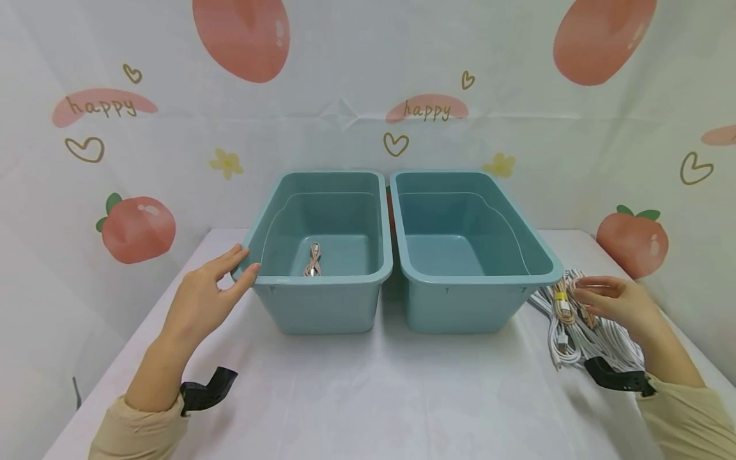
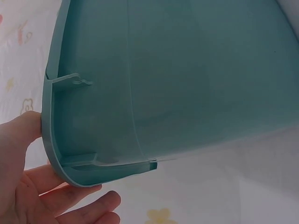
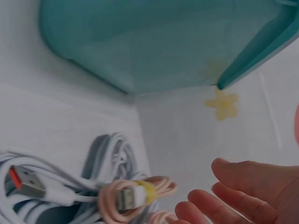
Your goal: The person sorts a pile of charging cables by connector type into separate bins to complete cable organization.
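At the near left corner of the left blue-green plastic bin (image 1: pixel 322 306), my left hand (image 1: pixel 201 294) rests on the rim, fingers along one side and thumb on the front. The left wrist view shows its fingers (image 2: pixel 88 210) loosely extended by the bin's rim (image 2: pixel 49 130). A small pinkish coiled cable (image 1: pixel 313 260) lies inside that bin. My right hand (image 1: pixel 621 303) hovers over a pile of white cables (image 1: pixel 598 345), its fingers holding nothing. Close by its fingertips, a beige USB cable (image 3: pixel 112 200) with a yellow tie lies on the pile.
The right blue-green bin (image 1: pixel 466 306) stands beside the left one, with a narrow gap between them. Both stand on a white-covered table (image 1: pixel 391 396) before a printed white backdrop (image 1: pixel 339 76). The cable pile lies to the right of the bins.
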`<state>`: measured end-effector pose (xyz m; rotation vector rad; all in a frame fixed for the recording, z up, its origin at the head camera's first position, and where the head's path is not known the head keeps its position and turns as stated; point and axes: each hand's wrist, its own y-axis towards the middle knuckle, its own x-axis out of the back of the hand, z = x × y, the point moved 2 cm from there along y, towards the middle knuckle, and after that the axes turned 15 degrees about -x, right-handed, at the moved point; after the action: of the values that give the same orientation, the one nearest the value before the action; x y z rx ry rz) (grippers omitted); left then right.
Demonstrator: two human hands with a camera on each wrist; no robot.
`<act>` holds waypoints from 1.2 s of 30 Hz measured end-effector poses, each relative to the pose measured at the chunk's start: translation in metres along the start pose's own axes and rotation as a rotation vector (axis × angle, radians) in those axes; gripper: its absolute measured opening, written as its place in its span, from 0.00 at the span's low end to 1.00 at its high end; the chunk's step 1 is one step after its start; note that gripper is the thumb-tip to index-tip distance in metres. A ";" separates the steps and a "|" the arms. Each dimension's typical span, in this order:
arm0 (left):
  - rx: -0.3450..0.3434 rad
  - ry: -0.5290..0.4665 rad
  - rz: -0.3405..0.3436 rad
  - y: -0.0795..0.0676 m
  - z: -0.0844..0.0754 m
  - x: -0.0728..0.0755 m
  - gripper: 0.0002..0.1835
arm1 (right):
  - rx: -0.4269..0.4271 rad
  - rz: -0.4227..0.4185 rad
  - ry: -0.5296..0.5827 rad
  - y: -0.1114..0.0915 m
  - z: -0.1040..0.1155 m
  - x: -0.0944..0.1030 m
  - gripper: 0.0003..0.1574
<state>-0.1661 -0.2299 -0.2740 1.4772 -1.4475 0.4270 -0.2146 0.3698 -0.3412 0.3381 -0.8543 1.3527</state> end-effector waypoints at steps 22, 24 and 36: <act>-0.012 -0.003 -0.012 -0.001 0.001 -0.001 0.32 | -0.052 -0.119 -0.147 0.011 -0.007 -0.031 0.44; -0.012 -0.004 -0.014 -0.001 0.001 0.000 0.31 | -0.056 -0.128 -0.160 0.012 -0.007 -0.032 0.42; -0.006 -0.008 -0.010 -0.001 0.000 -0.001 0.33 | -0.092 -0.166 -0.165 0.009 0.000 -0.036 0.40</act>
<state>-0.1659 -0.2298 -0.2749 1.4825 -1.4460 0.4113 -0.2223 0.3461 -0.3690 0.4441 -1.0002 1.1394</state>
